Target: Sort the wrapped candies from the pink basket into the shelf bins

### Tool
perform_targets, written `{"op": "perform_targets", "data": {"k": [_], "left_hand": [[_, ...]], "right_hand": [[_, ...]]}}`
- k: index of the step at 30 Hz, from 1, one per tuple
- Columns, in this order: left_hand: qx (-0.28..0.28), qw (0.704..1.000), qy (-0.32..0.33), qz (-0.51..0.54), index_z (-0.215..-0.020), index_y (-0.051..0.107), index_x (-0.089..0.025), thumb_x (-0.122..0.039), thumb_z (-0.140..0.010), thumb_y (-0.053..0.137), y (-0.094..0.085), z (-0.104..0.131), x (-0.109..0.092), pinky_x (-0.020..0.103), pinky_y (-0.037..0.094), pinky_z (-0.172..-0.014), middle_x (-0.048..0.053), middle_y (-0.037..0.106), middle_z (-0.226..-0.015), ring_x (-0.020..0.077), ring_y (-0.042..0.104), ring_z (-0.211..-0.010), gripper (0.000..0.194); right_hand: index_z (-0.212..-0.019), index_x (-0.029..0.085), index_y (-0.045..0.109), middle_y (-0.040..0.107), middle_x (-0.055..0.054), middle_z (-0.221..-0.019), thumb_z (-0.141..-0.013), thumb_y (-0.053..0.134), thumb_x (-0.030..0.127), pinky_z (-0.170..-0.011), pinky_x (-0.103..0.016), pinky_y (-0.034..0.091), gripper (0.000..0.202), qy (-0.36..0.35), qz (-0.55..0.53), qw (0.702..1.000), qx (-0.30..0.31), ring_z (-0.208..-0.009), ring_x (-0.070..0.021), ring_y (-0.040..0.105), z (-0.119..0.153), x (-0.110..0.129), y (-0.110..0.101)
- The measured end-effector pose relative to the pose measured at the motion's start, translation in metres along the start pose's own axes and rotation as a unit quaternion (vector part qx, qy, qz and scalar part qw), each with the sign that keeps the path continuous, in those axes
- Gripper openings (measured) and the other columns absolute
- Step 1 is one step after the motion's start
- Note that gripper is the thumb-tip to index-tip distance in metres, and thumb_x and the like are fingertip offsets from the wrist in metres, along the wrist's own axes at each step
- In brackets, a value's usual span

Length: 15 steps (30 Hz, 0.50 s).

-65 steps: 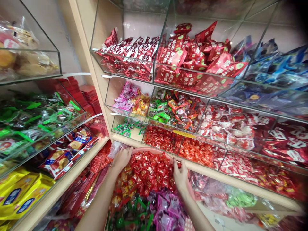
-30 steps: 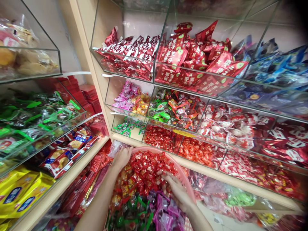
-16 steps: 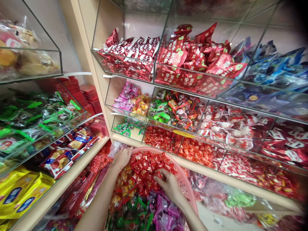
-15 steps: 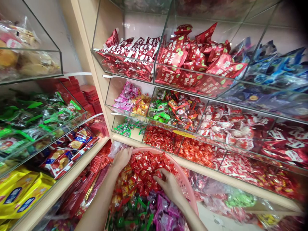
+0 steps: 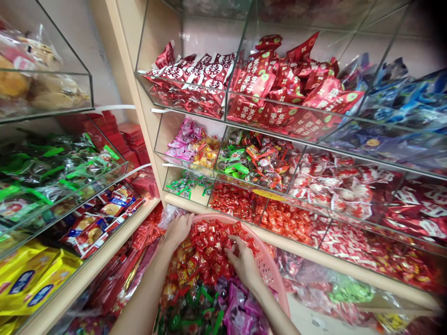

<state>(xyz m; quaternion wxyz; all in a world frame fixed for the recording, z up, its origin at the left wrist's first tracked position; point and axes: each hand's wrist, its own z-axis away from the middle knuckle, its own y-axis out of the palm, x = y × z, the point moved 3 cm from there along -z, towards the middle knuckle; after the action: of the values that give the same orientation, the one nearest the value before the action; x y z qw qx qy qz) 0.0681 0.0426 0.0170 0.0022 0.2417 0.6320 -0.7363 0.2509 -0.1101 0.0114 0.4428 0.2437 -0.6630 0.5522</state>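
Two hands are at work in a pink basket [image 5: 270, 267] heaped with wrapped sweets, held low in front of the shelves. Nearest the camera the basket holds purple sweets [image 5: 240, 309] and green ones [image 5: 195, 316], untouched for now. Beyond them lies the heap of red sweets [image 5: 207, 246], and the right hand [image 5: 240, 260] is sunk into it with its fingers curled down among the wrappers; it looks to be closing on a handful, though the fingertips are buried and I cannot tell whether anything is gripped. The left hand [image 5: 179, 229] clasps the basket's far left rim, fingers wrapped over the edge, steadying it. Judging by the heap, which is high, most of the red sweets have yet to leave the basket. Just past the rim, on the lowest shelf, the glass bin of red sweets [image 5: 235, 202] of the same kind is partly filled with room to spare, and the bin of green sweets [image 5: 185, 186] beside it holds only a scattering. Higher up, the bins of larger red packets [image 5: 279, 88] are well stocked.
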Motion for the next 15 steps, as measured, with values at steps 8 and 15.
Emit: {"op": "perform_targets", "data": {"k": [8, 15], "left_hand": [[-0.001, 1.000, -0.005, 0.011, -0.096, 0.062, -0.019, -0.051, -0.086, 0.009, 0.002, -0.001, 0.002, 0.032, 0.042, -0.073, 0.011, 0.066, -0.092, 0.0235, 0.061, -0.087, 0.063], [-0.003, 1.000, 0.004, 0.005, -0.097, 0.062, -0.019, -0.049, -0.087, 0.010, 0.000, 0.000, 0.000, 0.031, 0.042, -0.072, 0.011, 0.066, -0.091, 0.0238, 0.061, -0.087, 0.061]], "right_hand": [[-0.105, 0.016, 0.053, 0.049, 0.003, -0.056, -0.078, 0.048, 0.040, -0.049, -0.024, 0.032, 0.036, 0.010, -0.004, 1.000, -0.009, -0.050, -0.0142, 0.046, 0.004, -0.008, -0.003], [-0.102, 0.017, 0.055, 0.060, -0.002, -0.072, -0.072, 0.056, 0.045, -0.062, -0.028, 0.042, 0.041, 0.056, -0.152, 0.986, -0.049, -0.067, -0.0174, 0.056, 0.006, -0.015, -0.018]]}}
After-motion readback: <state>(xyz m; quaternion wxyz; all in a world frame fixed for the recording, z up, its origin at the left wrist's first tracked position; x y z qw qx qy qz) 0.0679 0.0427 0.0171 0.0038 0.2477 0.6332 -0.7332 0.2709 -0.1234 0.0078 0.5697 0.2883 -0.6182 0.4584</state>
